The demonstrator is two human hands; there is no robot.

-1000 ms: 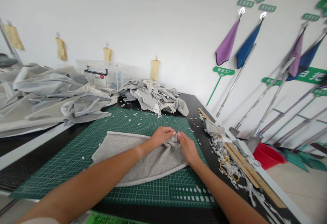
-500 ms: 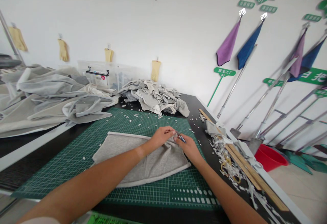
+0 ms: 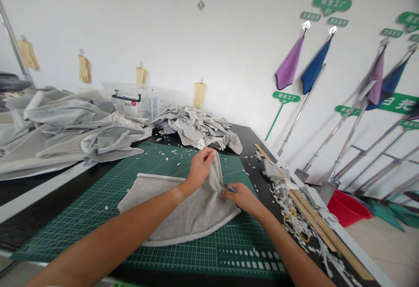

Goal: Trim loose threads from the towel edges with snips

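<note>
A grey piece of fabric (image 3: 193, 210) with pale edges lies on the green cutting mat (image 3: 183, 258). My left hand (image 3: 200, 167) pinches its far right corner and holds it raised above the mat, so the cloth stands up in folds. Beside that lifted edge, my right hand (image 3: 244, 199) is closed round small thread snips (image 3: 228, 187) with blue on them. Their tip points left at the cloth edge, below my left hand. Whether the blades touch the cloth I cannot tell.
Large grey fabric pieces (image 3: 65, 130) are heaped at the left. A pile of smaller pieces (image 3: 196, 128) and a clear plastic box (image 3: 126, 104) stand at the back. Wooden strips (image 3: 314, 217), white scraps and gold-handled scissors (image 3: 288, 221) lie along the right table edge.
My left hand has moved up and slightly left, lifting the fabric corner. My right hand with the snips has dropped lower, so the two hands are now apart.
</note>
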